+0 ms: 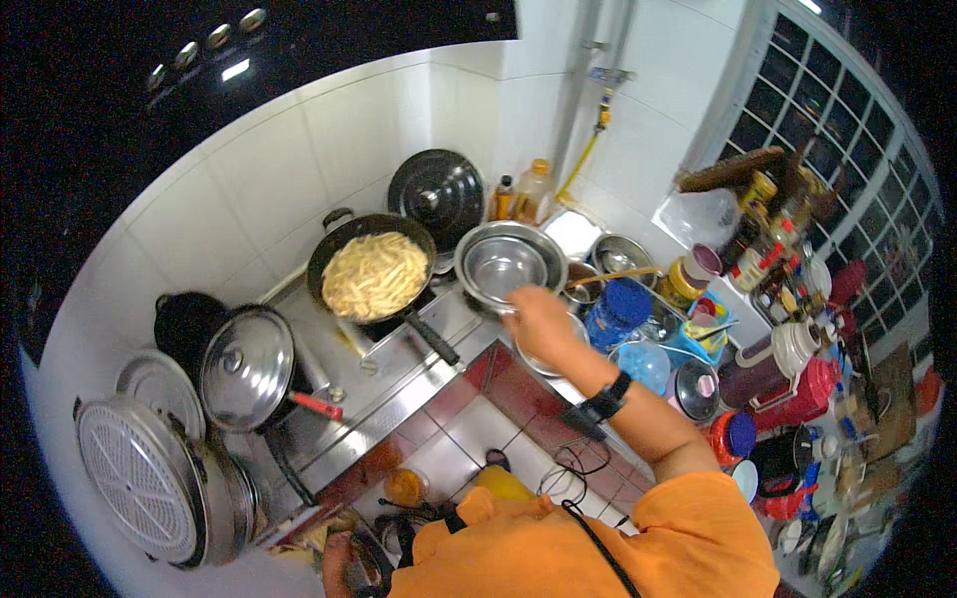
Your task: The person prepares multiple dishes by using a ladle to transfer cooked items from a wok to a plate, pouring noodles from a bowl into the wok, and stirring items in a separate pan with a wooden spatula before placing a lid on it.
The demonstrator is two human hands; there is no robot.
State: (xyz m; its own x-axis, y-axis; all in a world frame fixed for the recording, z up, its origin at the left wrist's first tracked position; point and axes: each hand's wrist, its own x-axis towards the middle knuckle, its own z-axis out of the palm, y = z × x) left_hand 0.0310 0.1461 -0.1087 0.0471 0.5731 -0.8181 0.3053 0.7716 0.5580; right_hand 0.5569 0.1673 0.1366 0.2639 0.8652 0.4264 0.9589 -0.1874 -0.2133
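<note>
My right hand (pixel 540 323), fingers curled, is over the front rim of a pair of nested steel bowls (pixel 510 261); whether it grips the rim is hidden. A black watch (pixel 619 390) is on that wrist. Low in the picture my left hand (pixel 336 559) is partly cut off, beside some dim items that are hard to make out. To the left of the bowls, a dark frying pan (pixel 374 265) on the stove holds pale yellow strips of food (pixel 376 275). Its black handle (pixel 432 338) points toward me.
A black lid (pixel 437 196) leans on the wall behind the pan. A lidded pot (pixel 248 368) with a red handle and a steamer (pixel 138 481) stand left. Along the right counter are a blue-lidded jar (pixel 619 312), a thermos (pixel 770 355) and several bottles. A wooden-handled utensil (pixel 614 276) juts out near the bowls.
</note>
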